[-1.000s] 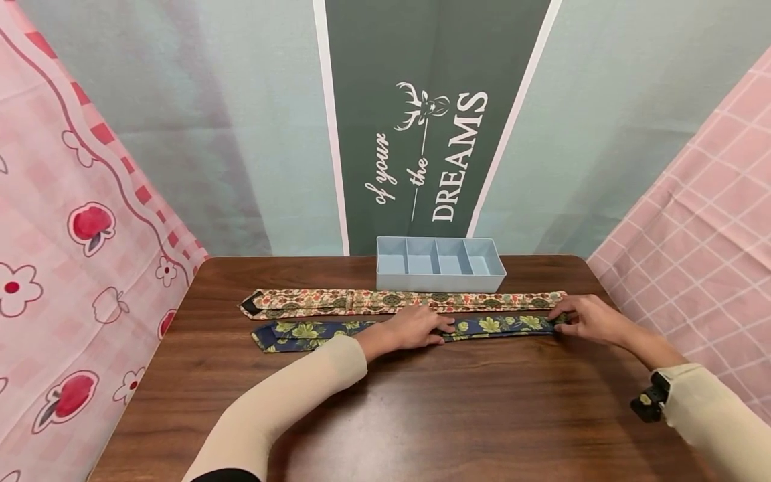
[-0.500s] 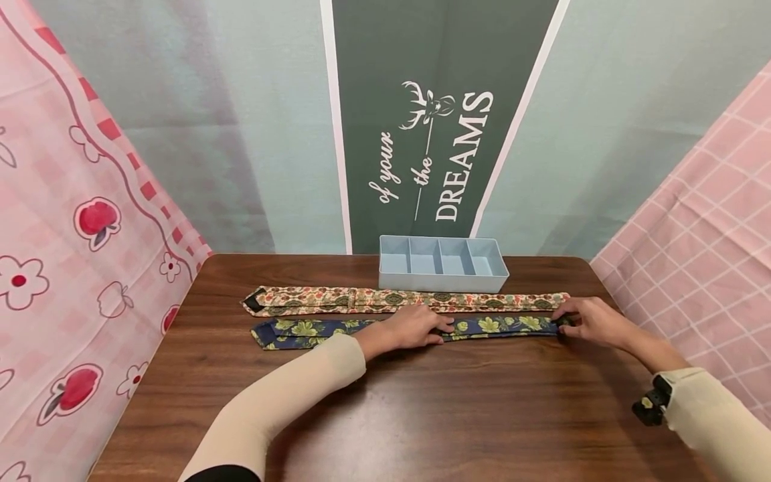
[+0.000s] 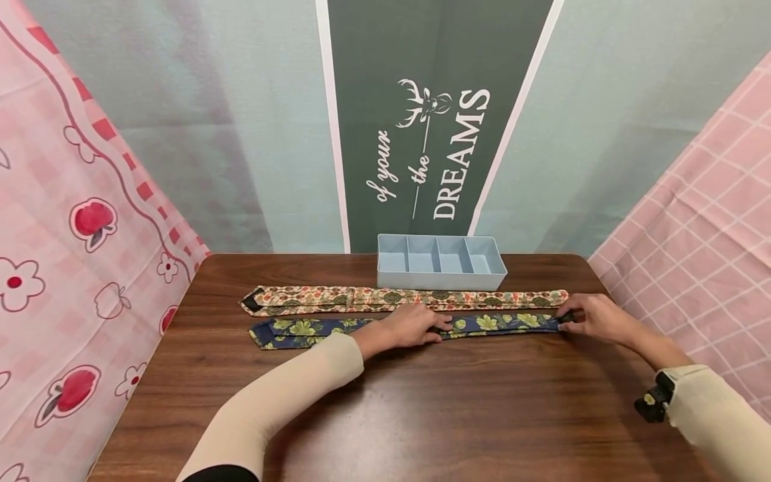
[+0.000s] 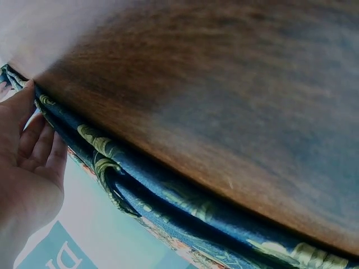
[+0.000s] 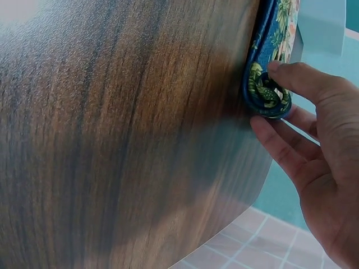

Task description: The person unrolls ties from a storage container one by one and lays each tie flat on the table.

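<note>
A dark blue necktie [image 3: 488,323] with yellow-green flowers lies lengthwise across the wooden table. My left hand [image 3: 411,326] is over its middle; in the left wrist view, thumb and fingers [image 4: 42,143] lie on either side of the cloth. At the tie's right end, my right hand [image 3: 599,319] holds the tip between thumb and fingers. The right wrist view shows that end curled into a small roll [image 5: 268,96], with fingertips touching it above and below. Just beyond lies a cream necktie [image 3: 313,298] with a red and green pattern, its back side up.
A light blue box [image 3: 442,280] with several compartments stands behind the ties, near the far edge of the table [image 3: 421,415]. A printed green curtain [image 3: 415,40] hangs behind, with pink cloths [image 3: 90,301] on both sides. A small black device [image 3: 653,399] sits at my right wrist.
My right hand has shifted slightly to the right at the tie's end, and its fingers have moved a little on the cloth. My left hand stays in place.
</note>
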A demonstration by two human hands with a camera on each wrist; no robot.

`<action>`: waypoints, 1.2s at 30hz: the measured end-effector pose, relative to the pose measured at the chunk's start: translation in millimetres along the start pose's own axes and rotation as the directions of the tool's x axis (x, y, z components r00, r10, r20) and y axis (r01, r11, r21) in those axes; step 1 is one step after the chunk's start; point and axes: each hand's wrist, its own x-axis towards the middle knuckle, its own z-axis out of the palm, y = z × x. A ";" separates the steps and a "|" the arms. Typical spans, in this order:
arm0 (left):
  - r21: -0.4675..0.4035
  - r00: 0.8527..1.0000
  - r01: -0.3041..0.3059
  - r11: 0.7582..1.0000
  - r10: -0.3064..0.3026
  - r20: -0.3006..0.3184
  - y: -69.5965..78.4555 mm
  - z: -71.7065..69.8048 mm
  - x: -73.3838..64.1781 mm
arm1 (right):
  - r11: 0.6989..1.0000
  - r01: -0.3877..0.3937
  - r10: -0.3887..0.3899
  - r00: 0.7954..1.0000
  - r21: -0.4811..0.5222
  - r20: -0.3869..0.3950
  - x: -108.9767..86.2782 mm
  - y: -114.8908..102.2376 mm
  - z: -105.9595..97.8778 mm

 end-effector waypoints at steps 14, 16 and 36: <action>-0.014 1.000 -0.002 1.000 0.002 0.002 -4.1 1.3 -1.5 | 0.998 0.061 -0.061 0.998 0.002 -0.026 -4.9 11.2 -1.5; -0.015 1.000 -0.006 1.000 0.006 0.001 -4.6 1.5 -2.2 | 0.998 0.064 -0.064 0.998 -0.002 -0.025 -5.9 12.3 -1.4; 0.007 0.999 0.031 0.999 -0.032 0.035 -6.8 -2.1 -13.4 | 0.998 -0.014 0.012 1.000 -0.057 -0.021 -14.5 18.2 -3.9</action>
